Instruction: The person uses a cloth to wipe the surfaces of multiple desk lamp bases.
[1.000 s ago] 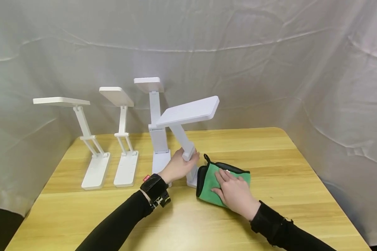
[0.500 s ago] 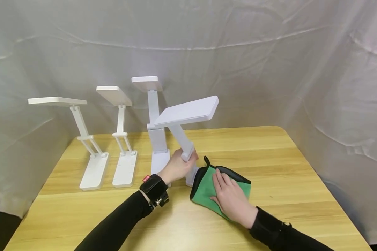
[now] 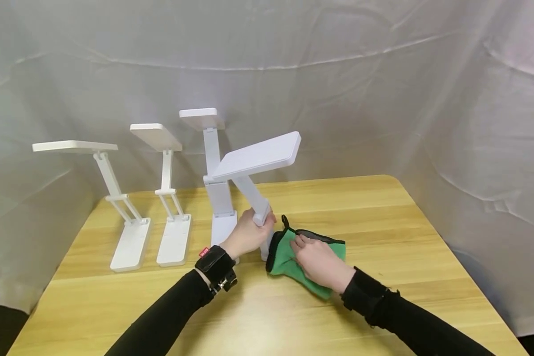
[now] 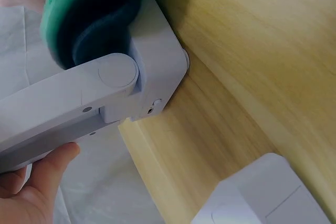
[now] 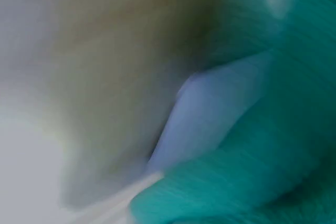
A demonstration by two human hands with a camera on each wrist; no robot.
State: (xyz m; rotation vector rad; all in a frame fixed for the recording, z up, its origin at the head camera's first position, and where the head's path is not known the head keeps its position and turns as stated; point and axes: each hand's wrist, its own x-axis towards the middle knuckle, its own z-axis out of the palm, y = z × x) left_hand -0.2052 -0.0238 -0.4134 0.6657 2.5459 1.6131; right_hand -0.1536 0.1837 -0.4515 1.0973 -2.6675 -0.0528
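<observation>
My left hand [image 3: 247, 232] grips the lower arm of a white folding desk lamp [image 3: 259, 155] whose wide flat head tilts up to the right. In the left wrist view the thumb lies along that lamp arm [image 4: 58, 103]. My right hand [image 3: 318, 259] holds a green cloth [image 3: 285, 259] with black edging and a hanging loop, its fingers bent into the fabric. The cloth lies over the lamp's base [image 4: 160, 51], covering most of it in the head view. The right wrist view is blurred, with green cloth [image 5: 273, 145] against a pale surface.
Three more white desk lamps stand unfolded to the left: one at far left [image 3: 131, 244], a second [image 3: 174, 240] beside it, and a third [image 3: 220, 198] just behind my left hand. The wooden table [image 3: 409, 277] is backed by a grey curtain [image 3: 338, 99].
My right hand has shifted slightly left and its fingers have drawn in, bunching the cloth around the lamp base. My left hand keeps its grip on the lamp. The view has shifted slightly.
</observation>
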